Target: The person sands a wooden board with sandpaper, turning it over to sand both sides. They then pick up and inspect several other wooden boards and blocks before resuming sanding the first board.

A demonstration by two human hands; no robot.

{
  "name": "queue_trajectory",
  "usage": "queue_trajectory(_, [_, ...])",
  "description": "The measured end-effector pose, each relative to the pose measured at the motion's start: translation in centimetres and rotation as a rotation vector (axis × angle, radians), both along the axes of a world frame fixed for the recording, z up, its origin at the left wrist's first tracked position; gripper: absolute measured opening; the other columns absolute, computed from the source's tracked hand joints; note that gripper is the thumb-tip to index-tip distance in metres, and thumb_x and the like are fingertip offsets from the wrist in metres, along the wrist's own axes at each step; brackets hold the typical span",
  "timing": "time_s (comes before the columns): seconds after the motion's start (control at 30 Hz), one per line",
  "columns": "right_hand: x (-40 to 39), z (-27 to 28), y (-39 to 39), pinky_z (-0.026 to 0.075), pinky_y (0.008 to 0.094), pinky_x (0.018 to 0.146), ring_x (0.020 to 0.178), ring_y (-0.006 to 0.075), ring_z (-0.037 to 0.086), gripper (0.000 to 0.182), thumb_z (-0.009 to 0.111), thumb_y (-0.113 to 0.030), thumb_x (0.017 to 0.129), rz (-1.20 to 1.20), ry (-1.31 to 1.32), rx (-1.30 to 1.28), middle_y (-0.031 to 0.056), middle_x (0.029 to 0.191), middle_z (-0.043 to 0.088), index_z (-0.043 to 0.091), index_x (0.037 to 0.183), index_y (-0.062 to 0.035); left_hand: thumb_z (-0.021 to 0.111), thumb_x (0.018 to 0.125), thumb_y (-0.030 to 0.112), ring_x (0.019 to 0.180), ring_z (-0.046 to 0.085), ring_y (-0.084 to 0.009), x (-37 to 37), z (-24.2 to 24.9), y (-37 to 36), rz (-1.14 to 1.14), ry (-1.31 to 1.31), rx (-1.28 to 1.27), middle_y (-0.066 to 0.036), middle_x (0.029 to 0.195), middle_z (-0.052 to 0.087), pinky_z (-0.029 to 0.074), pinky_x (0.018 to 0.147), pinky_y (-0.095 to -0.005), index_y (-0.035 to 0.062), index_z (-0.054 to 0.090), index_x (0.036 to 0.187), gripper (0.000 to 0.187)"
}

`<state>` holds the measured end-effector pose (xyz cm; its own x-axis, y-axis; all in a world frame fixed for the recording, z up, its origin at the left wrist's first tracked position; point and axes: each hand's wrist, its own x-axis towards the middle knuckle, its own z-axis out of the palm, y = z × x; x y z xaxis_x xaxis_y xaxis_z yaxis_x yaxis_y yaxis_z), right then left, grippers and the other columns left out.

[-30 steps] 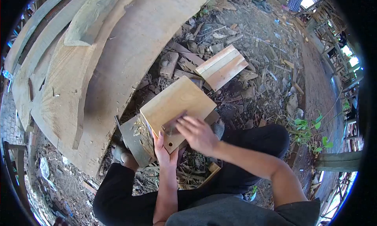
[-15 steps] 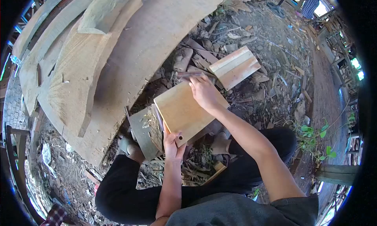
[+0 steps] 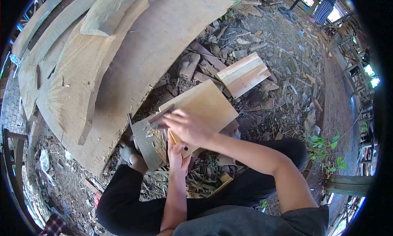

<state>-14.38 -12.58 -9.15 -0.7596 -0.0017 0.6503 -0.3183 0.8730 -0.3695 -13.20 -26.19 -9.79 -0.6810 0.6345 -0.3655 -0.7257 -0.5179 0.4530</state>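
Note:
A light wooden board (image 3: 208,109) with a round hole near its lower corner lies tilted above my lap. My left hand (image 3: 177,156) grips that lower corner, beside the hole. Over the board's left edge is my right hand (image 3: 182,127), blurred by motion, with its fingers over a thin dark brown strip (image 3: 161,114). What the strip is cannot be made out. Beneath the board's left side stand a grey plank (image 3: 145,144) and a rough piece of wood (image 3: 159,148), partly hidden.
A striped board (image 3: 244,75) lies on the debris ahead. Large wooden slabs (image 3: 135,68) fill the left side. Green plants (image 3: 327,148) grow at the right near a beam (image 3: 348,184). A person (image 3: 323,8) is far off at the upper right.
My right hand has swept from the board's far upper edge down and left to its left edge, with the dark strip. My left hand remains at the lower corner.

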Motion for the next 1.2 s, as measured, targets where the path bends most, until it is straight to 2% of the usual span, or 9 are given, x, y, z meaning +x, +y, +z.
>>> queue_trajectory(0.07, [0.1,1.7,2.3,0.049,0.0409,0.068,0.08,0.0285,0.059,0.007,0.056,-0.007,0.089,-0.11,-0.467,-0.12,0.015,0.089,0.062,0.06,0.092,-0.0013,0.045,0.071,-0.01,0.1,0.058,-0.0179,0.0,-1.3,-0.6,0.0,0.028,0.026,-0.009,0.123,0.05,0.055,0.085,-0.0315,0.0171,0.018,0.152,0.089])
queue_trajectory(0.33, [4.5,0.0,0.2,0.049,0.0436,0.083,0.1,0.0297,0.058,0.011,0.059,-0.012,0.086,-0.023,-0.067,0.053,0.0109,0.098,0.064,0.064,0.088,-0.0019,0.053,0.069,-0.004,0.114,0.055,-0.0263,-0.4,-1.9,-0.5,-0.03,0.026,0.01,-0.012,0.13,0.048,0.051,0.094,-0.0407,0.0111,0.025,0.148,0.086])
queue_trajectory(0.5, [7.5,-1.3,9.5,0.047,0.0446,0.077,0.094,0.0387,0.057,0.012,0.051,-0.007,0.09,-0.604,-0.626,-0.236,0.0192,0.093,0.061,0.058,0.089,0.0021,0.046,0.066,-0.008,0.113,0.053,-0.0271,-0.2,-0.5,0.2,0.006,0.083,0.08,-0.014,0.13,0.047,0.049,0.095,-0.0398,0.0139,0.024,0.149,0.088])
queue_trajectory(0.57, [9.1,0.6,4.4,0.046,0.0438,0.08,0.097,0.0352,0.056,0.008,0.055,-0.005,0.086,-0.437,-0.466,-0.048,0.0179,0.096,0.061,0.059,0.089,0.0014,0.047,0.066,-0.009,0.116,0.053,-0.028,0.0,0.2,0.8,0.026,0.083,0.126,-0.014,0.132,0.047,0.049,0.096,-0.0408,0.0125,0.022,0.149,0.09])
queue_trajectory(0.67, [10.2,1.2,-0.7,0.047,0.0411,0.084,0.096,0.0322,0.055,0.013,0.058,-0.005,0.083,-0.246,-0.204,0.03,0.0162,0.104,0.061,0.061,0.094,0.0018,0.057,0.086,0.007,0.118,0.052,-0.0259,0.2,0.5,0.7,-0.002,0.129,0.014,-0.01,0.133,0.048,0.049,0.096,-0.0441,0.0117,0.027,0.147,0.068])
queue_trajectory(0.77, [9.4,0.2,5.9,0.046,0.0428,0.088,0.098,0.0327,0.056,0.016,0.056,-0.008,0.086,-0.341,-0.376,-0.04,0.0162,0.107,0.062,0.065,0.097,-0.0002,0.055,0.093,0.012,0.119,0.051,-0.0246,0.6,0.1,0.6,0.002,0.113,0.036,-0.008,0.133,0.048,0.047,0.097,-0.0437,0.0131,0.027,0.147,0.061])
queue_trajectory(0.9, [7.8,-1.0,5.2,0.045,0.0464,0.088,0.098,0.0349,0.056,0.013,0.055,-0.008,0.086,-0.481,-0.428,-0.166,0.0165,0.108,0.061,0.063,0.092,0.0002,0.052,0.094,0.01,0.12,0.051,-0.0233,0.8,0.9,1.1,0.027,0.102,-0.014,-0.008,0.133,0.048,0.047,0.097,-0.0433,0.0149,0.028,0.147,0.058])
queue_trajectory(1.07, [7.0,0.0,2.7,0.044,0.0454,0.09,0.102,0.036,0.055,0.017,0.061,-0.013,0.086,-0.096,-0.358,-0.142,0.0184,0.108,0.058,0.063,0.09,0.0028,0.05,0.09,0.0,0.122,0.049,-0.0253,0.6,0.0,0.2,-0.011,0.097,0.017,-0.013,0.136,0.044,0.048,0.097,-0.0417,0.0134,0.022,0.149,0.067])
queue_trajectory(1.2, [4.0,-4.3,11.0,0.048,0.0447,0.077,0.083,0.0362,0.057,0.017,0.054,-0.01,0.09,-0.671,-0.316,-0.131,0.0203,0.092,0.056,0.059,0.079,0.0021,0.049,0.087,-0.006,0.119,0.05,-0.0255,0.9,0.9,0.8,0.012,0.107,0.033,-0.012,0.134,0.045,0.048,0.097,-0.0419,0.0135,0.022,0.149,0.071])
